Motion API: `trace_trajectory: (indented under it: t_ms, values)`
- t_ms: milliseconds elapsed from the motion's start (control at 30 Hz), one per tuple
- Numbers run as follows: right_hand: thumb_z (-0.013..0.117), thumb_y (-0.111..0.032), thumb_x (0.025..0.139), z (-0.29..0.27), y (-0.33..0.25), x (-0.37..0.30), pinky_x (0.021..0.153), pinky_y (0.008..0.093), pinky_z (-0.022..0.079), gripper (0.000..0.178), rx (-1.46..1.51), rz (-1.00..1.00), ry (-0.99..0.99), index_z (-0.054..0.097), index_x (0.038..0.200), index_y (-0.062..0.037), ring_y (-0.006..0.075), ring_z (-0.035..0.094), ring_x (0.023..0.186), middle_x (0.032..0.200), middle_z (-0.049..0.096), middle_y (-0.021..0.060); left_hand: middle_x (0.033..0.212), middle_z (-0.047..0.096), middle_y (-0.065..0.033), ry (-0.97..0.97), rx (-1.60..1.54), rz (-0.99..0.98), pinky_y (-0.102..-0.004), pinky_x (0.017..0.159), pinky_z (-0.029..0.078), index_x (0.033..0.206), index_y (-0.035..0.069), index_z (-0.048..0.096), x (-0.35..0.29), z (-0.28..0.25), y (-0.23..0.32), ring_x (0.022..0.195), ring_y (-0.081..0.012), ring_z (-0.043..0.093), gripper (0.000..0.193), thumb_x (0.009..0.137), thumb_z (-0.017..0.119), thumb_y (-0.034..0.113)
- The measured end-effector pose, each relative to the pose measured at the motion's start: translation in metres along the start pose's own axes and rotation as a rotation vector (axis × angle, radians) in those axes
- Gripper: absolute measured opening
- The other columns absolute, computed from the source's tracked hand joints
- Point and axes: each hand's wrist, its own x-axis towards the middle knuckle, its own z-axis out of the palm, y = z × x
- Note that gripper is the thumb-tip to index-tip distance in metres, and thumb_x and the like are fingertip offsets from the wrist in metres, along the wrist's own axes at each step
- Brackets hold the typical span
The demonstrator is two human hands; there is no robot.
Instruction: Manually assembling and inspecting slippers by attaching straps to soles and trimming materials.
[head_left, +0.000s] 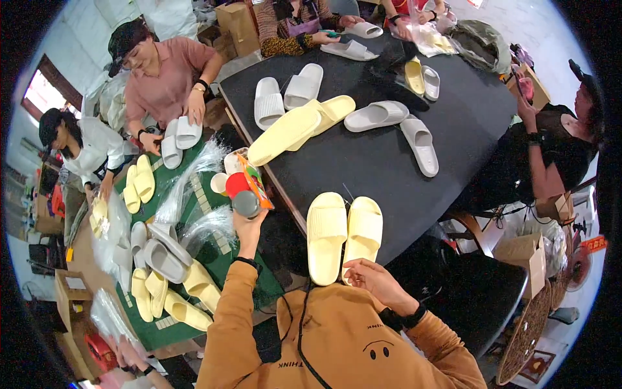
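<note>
A pair of pale yellow slide slippers lies side by side at the table's near edge, heels toward me: the left slipper [326, 240] and the right slipper [363, 233]. My right hand [376, 282] is at the heel of the right slipper, fingers curled; whether they pinch something small cannot be made out. My left hand [248, 228] reaches forward on the left to a grey round container [246, 204], which hides its fingers. Against that container are a red round container [238, 185] and an orange item [259, 187] of unclear kind.
More grey and yellow slippers lie on the black table [466, 149] and the green-topped table [162, 334]. Bundles of clear plastic strands [201, 162] lie on the green one. A person in pink [162, 84] handles grey slippers; other people sit around. A black chair [479, 298] stands right.
</note>
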Motion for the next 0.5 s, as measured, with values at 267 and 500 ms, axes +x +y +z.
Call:
trace_trajectory:
  t_ms: [267,500]
  values:
    - [0.044,-0.020,0.101,0.000,0.000,-0.001,0.078,0.0219,0.045,0.027,-0.025,-0.003,0.020,0.056,0.116,-0.0016,0.0094,0.053,0.084,0.095,0.059,0.0028,0.117,0.056,-0.0110,-0.001,0.014,0.061,-0.0331,0.093,0.044,0.126,-0.001,0.043,0.019,0.019,0.004,0.107,-0.0219,0.056,0.066,0.069,0.077,0.002]
    - [0.043,-0.019,0.101,-0.007,-0.002,0.000,0.079,0.0232,0.045,0.026,-0.053,-0.034,0.036,0.055,0.115,-0.0015,0.0086,0.053,0.086,0.094,0.058,0.0020,0.119,0.049,-0.0170,0.041,0.402,0.164,-0.0397,0.097,0.039,0.127,-0.001,0.043,0.019,0.029,-0.006,0.112,-0.0308,0.048,0.071,0.067,0.080,0.008]
